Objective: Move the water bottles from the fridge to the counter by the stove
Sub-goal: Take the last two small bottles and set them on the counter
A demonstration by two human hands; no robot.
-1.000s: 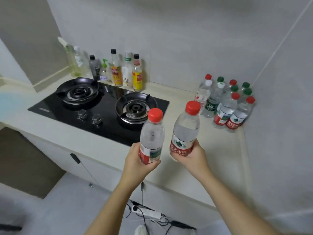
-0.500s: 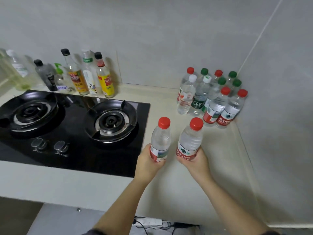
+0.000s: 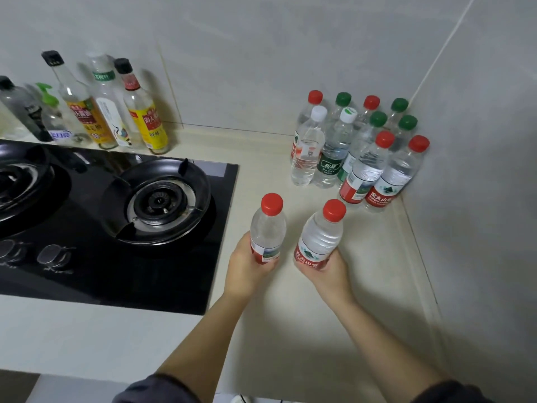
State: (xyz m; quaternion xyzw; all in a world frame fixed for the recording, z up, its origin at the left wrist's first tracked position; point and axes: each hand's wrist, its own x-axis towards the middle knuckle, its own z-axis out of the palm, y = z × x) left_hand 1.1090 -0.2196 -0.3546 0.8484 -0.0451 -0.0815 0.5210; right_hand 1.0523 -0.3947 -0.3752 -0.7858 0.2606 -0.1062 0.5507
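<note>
My left hand [image 3: 247, 267] grips the base of a clear water bottle with a red cap [image 3: 268, 228]. My right hand [image 3: 327, 271] grips a second red-capped water bottle [image 3: 319, 237], which leans to the right. Both bottles are held side by side over the cream counter [image 3: 290, 330], just right of the stove. Whether their bases touch the counter is hidden by my fingers. In the far right corner stands a cluster of several water bottles [image 3: 357, 152] with red, green and white caps.
The black glass gas stove [image 3: 116, 228] with two burners and two knobs fills the left. Several sauce and oil bottles [image 3: 116, 112] line the tiled wall behind it. Walls close the counter at the back and on the right.
Both hands have carried the bottles forward and lower over the counter, nearer the corner cluster. The view has closed in and tilted down on the counter.
</note>
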